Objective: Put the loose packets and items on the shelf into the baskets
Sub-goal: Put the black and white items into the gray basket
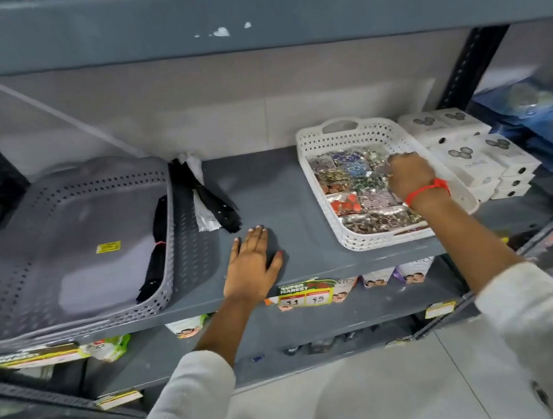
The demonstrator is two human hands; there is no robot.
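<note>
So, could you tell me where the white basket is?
The white basket sits right of centre on the shelf, beside white boxes.

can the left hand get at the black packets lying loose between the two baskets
Probably yes: the left hand lies flat on bare shelf just in front of the black packets, with nothing between them.

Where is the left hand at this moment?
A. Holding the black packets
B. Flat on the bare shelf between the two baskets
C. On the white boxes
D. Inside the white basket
B: the left hand lies palm down on the grey shelf, between the grey basket and the white basket, holding nothing.
</note>
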